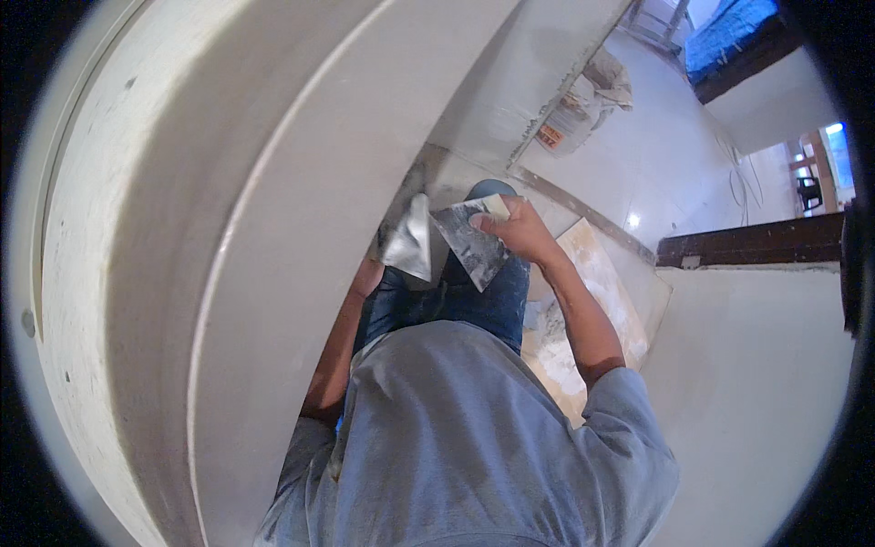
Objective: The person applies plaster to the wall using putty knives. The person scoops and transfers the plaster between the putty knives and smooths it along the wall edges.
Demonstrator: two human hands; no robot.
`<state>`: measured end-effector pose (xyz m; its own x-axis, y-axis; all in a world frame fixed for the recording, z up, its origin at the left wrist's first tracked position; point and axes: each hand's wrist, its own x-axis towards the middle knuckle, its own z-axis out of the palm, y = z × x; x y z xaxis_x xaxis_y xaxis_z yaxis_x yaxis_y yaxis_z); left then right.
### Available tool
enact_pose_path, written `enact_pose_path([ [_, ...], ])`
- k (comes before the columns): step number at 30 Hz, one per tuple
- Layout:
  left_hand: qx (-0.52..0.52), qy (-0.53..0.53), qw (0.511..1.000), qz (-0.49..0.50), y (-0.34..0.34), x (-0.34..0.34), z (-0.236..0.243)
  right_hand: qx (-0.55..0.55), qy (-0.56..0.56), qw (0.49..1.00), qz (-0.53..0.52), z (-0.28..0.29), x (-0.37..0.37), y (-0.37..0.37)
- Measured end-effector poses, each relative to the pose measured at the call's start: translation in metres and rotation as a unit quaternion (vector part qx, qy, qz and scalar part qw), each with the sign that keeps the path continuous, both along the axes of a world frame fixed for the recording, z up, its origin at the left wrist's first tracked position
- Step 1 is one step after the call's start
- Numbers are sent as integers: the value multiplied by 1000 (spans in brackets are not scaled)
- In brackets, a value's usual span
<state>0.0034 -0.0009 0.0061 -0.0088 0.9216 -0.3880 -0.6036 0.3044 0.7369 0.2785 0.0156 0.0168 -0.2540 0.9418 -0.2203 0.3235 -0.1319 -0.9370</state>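
In front of my bent knees, my right hand grips a flat putty knife with its thumb pressed on the face. Dark and pale smears cover that blade, which tilts down toward my lap. Close by on the left is a shiny metal putty knife, its blade bright with reflected light. My left hand is closed at its lower left edge; the pale wall panel hides part of that hand and forearm. A small gap shows between the two blades.
A board smeared with white powder lies by my right arm. Beyond a raised sill, a crumpled white bag sits on the pale floor. A dark wooden beam borders the white wall at right.
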Motion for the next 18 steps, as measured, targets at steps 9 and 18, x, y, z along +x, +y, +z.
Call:
enact_pose_path([
  [9, 115, 474, 873, -13, -2, -44, -15, 227, -162, 959, -45, 71, -18, -34],
  [18, 219, 828, 516, 20, -2, -31, -28, 514, -260, 815, 58, 68, -39, -48],
])
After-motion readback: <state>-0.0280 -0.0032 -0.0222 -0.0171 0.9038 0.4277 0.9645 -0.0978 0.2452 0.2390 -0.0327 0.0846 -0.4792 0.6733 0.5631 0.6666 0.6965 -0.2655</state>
